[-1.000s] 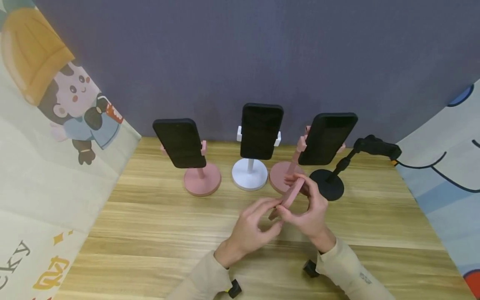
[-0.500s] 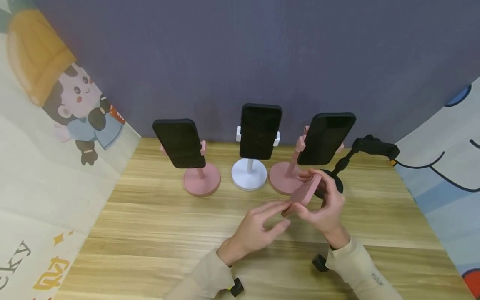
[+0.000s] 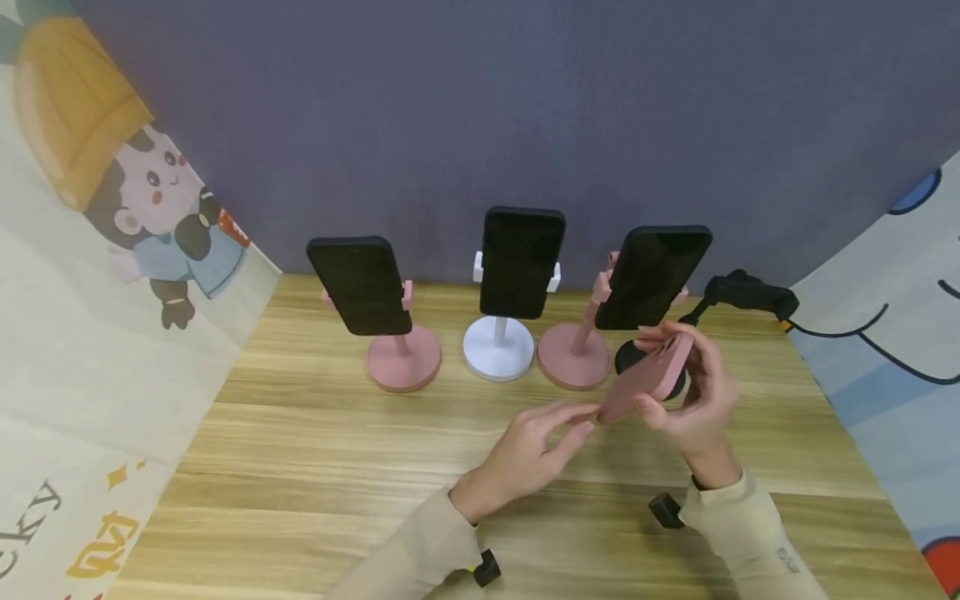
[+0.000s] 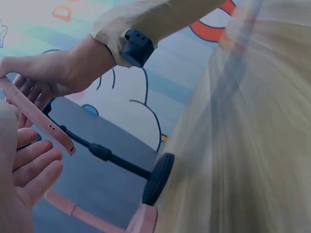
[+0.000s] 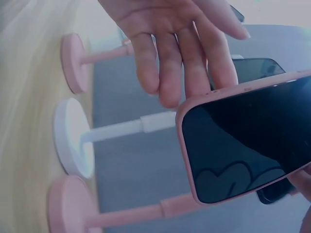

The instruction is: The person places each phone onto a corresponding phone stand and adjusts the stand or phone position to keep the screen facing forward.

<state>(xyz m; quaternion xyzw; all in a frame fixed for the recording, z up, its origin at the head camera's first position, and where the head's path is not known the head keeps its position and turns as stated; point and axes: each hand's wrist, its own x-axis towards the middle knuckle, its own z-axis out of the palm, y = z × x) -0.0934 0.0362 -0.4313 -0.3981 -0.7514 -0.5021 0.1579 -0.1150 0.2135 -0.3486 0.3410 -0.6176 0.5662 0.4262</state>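
A phone in a pink case (image 3: 637,387) is tilted above the table, its back and camera corner facing up in the head view. My right hand (image 3: 701,408) grips it by its long edges, thumb on the near edge and fingers on the far one. My left hand (image 3: 521,454) reaches in from the left with extended fingers, their tips right at the phone's lower end. In the right wrist view the dark screen (image 5: 252,141) faces the camera, and the left fingers are straight beside the case's edge. Behind the phone is a black stand (image 3: 750,294) with its holder turned right, its base partly hidden.
Three more stands hold black phones: a pink stand (image 3: 403,367) on the left, a white stand (image 3: 498,354) mid-row, and another pink stand (image 3: 573,358). They line the back of the wooden table (image 3: 315,467), before a grey-blue panel (image 3: 450,125).
Both hands have moved right with the pink-cased phone, which now overlaps the black stand's base and shows more of its back. The left fingers have straightened and hold less of its lower end.
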